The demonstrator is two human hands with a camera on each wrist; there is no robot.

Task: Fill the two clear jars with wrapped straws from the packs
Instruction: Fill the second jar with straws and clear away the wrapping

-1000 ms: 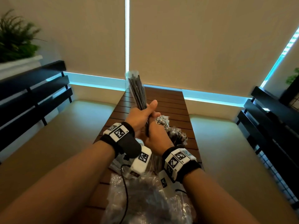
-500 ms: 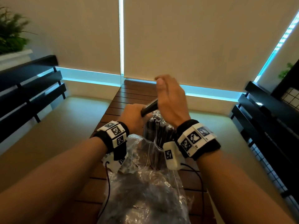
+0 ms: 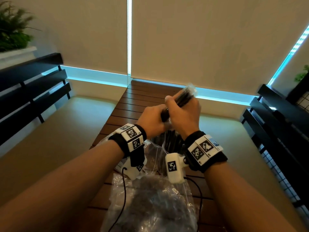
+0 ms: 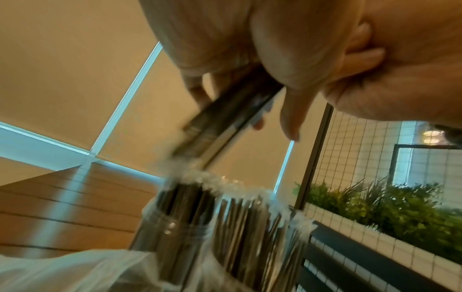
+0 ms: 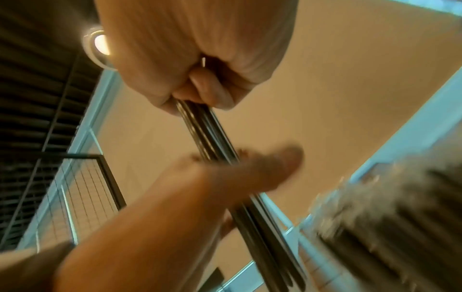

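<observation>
Straws (image 3: 181, 100), a dark bundle, are tilting over the two jars (image 4: 225, 227) mid-table; I'm clenching my right hand (image 3: 184, 113) around them while my left hand (image 3: 150, 121) is gripping the lower end. Both jars are looking packed, so forcing these in risks buckling wrappers or tipping a jar.

From the head view, the jars (image 3: 170, 144) are almost wholly hidden behind both wrists, so how full they stand cannot be told. The bundle of straws (image 3: 184, 97) vanishes inside the right hand (image 3: 184, 114), and its lower end is covered by the left hand (image 3: 150, 124). The plastic pack (image 3: 150, 206) is cut off at the desk's near edge by the frame. In the right wrist view, the jar tops (image 5: 390, 207) are badly blurred.
</observation>
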